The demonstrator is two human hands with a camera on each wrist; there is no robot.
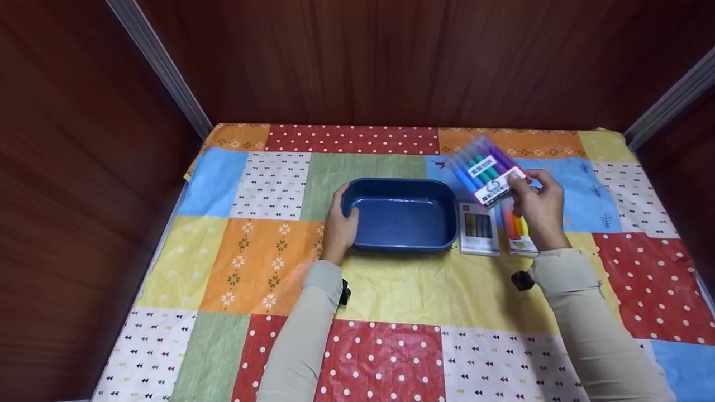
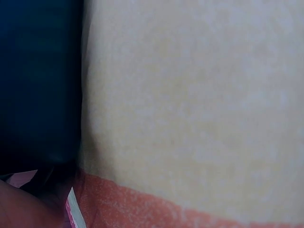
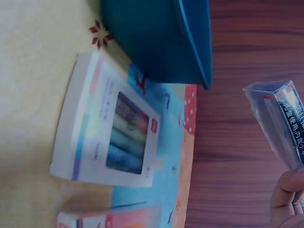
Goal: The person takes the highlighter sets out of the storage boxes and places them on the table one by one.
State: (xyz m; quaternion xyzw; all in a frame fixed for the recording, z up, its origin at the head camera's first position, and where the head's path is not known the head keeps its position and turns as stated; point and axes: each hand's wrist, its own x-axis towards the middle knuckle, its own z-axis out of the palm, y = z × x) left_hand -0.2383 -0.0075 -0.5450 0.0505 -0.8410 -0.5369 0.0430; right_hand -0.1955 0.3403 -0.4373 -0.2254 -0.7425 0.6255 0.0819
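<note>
A dark blue plastic tub (image 1: 399, 245) stands on the tablecloth with nothing inside. My left hand (image 1: 339, 229) grips its left wall, thumb over the rim on the inner side. In the left wrist view the tub's outer side (image 2: 38, 85) and part of the left hand (image 2: 28, 209) show. Raised above the table to the tub's right, a clear pack of coloured markers (image 1: 475, 170) is pinched by its lower corner in my right hand (image 1: 540, 206). The pack tilts, with blue, green and purple markers visible. The right wrist view shows only one end of the pack (image 3: 273, 114).
Right of the tub lies a white box (image 1: 478, 245) with a window showing coloured sticks. Beside it, partly under the right hand, is a pack with orange and yellow contents (image 1: 519, 243). A patchwork tablecloth (image 1: 391, 285) covers the table; dark wood panels (image 1: 357, 61) enclose it.
</note>
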